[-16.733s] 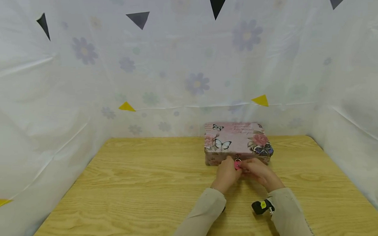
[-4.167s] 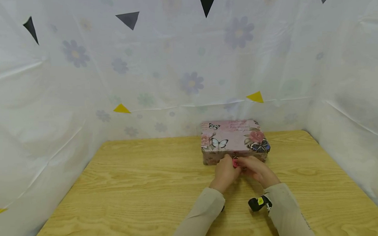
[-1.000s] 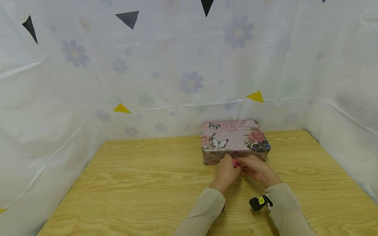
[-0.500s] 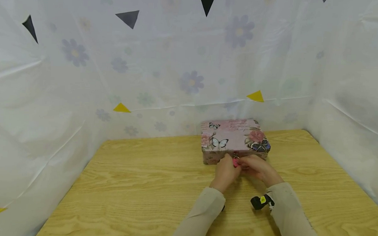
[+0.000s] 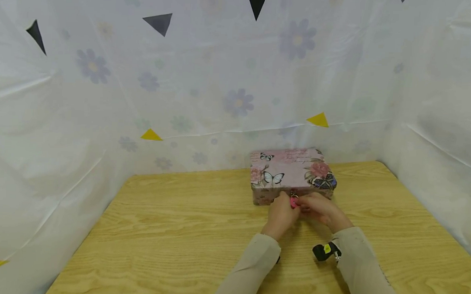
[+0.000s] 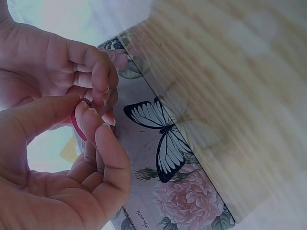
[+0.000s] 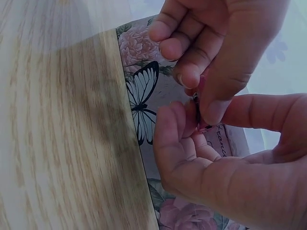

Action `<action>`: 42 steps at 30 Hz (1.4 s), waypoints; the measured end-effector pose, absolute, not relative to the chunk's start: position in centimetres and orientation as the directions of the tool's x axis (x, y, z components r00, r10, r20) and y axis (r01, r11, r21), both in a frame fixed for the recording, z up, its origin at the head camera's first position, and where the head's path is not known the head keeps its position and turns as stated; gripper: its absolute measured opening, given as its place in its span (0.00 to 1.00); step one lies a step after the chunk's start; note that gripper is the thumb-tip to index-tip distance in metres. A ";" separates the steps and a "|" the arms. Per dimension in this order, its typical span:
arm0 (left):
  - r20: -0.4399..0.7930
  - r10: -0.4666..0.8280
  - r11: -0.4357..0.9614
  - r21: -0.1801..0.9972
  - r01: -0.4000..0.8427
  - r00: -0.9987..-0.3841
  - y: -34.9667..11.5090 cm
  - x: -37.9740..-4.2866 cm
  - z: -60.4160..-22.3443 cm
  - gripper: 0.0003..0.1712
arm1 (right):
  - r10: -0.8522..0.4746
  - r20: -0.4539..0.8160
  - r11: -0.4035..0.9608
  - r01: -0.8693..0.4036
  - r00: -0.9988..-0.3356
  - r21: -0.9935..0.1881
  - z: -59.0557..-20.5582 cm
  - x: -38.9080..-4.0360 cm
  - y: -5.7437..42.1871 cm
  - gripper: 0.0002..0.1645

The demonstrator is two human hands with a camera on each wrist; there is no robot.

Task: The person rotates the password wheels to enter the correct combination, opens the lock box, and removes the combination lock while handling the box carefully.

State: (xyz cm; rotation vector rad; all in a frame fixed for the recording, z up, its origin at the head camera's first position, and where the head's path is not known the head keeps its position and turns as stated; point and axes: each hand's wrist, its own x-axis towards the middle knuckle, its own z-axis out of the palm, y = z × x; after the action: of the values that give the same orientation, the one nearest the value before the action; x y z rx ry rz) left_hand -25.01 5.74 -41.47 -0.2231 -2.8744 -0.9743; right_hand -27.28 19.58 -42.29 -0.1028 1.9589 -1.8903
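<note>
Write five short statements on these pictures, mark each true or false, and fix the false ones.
1. The left hand has its grip on a small pink item at the front of the butterfly box. True.
2. The right hand lies flat on the box's lid. False: its fingers are curled, next to the left hand at the box's front.
3. The box's lid is closed. True.
4. The box stands at the table's near left corner. False: it stands toward the far edge, right of the middle.
5. A black device with a yellow patch shows beside the right sleeve. True.
</note>
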 end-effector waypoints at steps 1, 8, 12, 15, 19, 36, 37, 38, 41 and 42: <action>0.138 0.107 0.786 0.595 0.169 -0.985 5.8 -25.0 -41.5 0.15 | -0.336 -0.239 0.079 0.225 -0.911 -0.971 -42.3 -27.3 19.6 0.11; 0.123 0.102 0.790 0.593 0.155 -0.987 5.8 -25.1 -41.4 0.15 | -0.330 -0.238 0.109 0.213 -0.913 -0.971 -42.1 -27.2 19.4 0.12; 0.126 0.105 0.785 0.598 0.160 -0.986 5.7 -25.1 -41.5 0.16 | -0.325 -0.235 0.128 0.203 -0.916 -0.971 -42.1 -27.0 19.4 0.15; 0.132 0.116 0.762 0.624 0.173 -0.984 5.5 -25.2 -41.7 0.15 | -0.316 -0.231 0.126 0.200 -0.920 -0.972 -42.0 -26.9 19.5 0.18; 0.113 0.141 0.705 0.686 0.180 -0.983 5.2 -25.7 -42.1 0.12 | -0.305 -0.224 0.128 0.194 -0.925 -0.973 -42.0 -26.8 19.8 0.22; 0.082 0.198 0.658 0.727 0.194 -0.977 4.5 -25.9 -41.7 0.12 | -0.295 -0.237 0.107 0.215 -0.925 -0.971 -42.0 -27.0 19.9 0.20; 0.084 0.196 0.662 0.724 0.195 -0.977 4.5 -25.9 -41.7 0.11 | -0.300 -0.237 0.107 0.214 -0.924 -0.971 -42.0 -27.0 19.9 0.20; 0.083 0.192 0.667 0.720 0.192 -0.978 4.5 -25.9 -41.7 0.11 | -0.306 -0.236 0.108 0.213 -0.922 -0.971 -42.0 -27.0 20.0 0.20; 0.080 0.189 0.675 0.713 0.189 -0.979 4.5 -25.9 -41.8 0.11 | -0.314 -0.237 0.110 0.213 -0.919 -0.971 -41.9 -27.0 20.0 0.21; 0.076 0.187 0.678 0.712 0.185 -0.979 4.5 -25.9 -41.8 0.11 | -0.317 -0.236 0.112 0.211 -0.918 -0.971 -41.9 -27.0 20.1 0.22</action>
State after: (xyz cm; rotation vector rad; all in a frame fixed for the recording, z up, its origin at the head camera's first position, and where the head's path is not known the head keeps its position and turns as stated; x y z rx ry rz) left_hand -25.94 4.55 -41.81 -0.3197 -2.8802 -1.2213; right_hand -27.01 20.05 -41.92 -0.1034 2.0110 -1.8611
